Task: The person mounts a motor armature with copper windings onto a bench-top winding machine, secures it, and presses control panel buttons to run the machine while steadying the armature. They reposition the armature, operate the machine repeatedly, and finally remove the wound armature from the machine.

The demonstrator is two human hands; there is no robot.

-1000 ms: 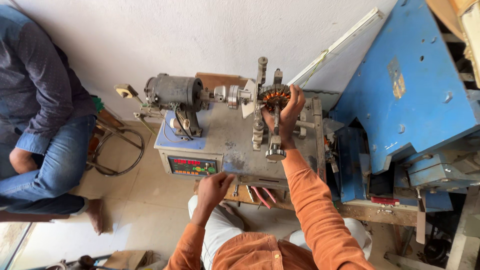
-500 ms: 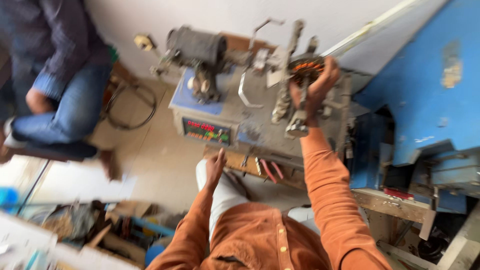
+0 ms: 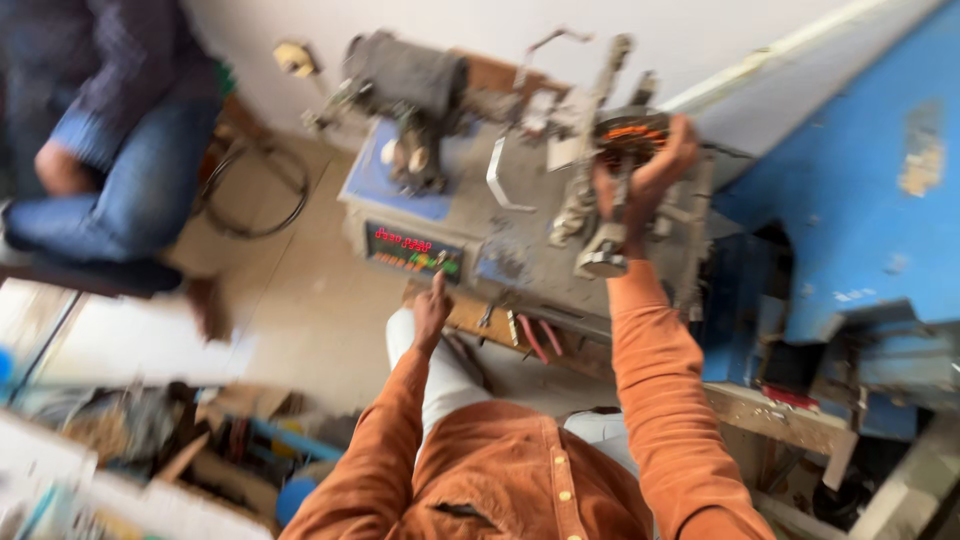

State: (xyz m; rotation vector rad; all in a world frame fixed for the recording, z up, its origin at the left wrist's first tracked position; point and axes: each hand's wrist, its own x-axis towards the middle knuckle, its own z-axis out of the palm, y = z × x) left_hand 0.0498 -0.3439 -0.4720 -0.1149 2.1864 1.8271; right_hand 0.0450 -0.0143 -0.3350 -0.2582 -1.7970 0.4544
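Observation:
A grey coil winding machine [image 3: 520, 230] stands in front of me, with a dark motor [image 3: 405, 75] on its left top. My right hand [image 3: 645, 175] reaches up and wraps around a round part with orange copper windings [image 3: 630, 132] mounted on the machine's right side. My left hand [image 3: 432, 310] points a finger up at the front panel [image 3: 410, 250], which shows red digits and small coloured buttons; whether the fingertip touches is blurred. Both my arms wear orange sleeves.
Another person in jeans and a dark shirt [image 3: 110, 150] sits at the left. A blue metal structure [image 3: 850, 190] fills the right. Cables [image 3: 255, 195] lie on the floor by the wall. Boxes of clutter [image 3: 150, 450] sit at the lower left.
The view has swung left and down, blurring everything. My left hand has risen from below the panel toward its buttons. My right hand stays on the copper-wound part.

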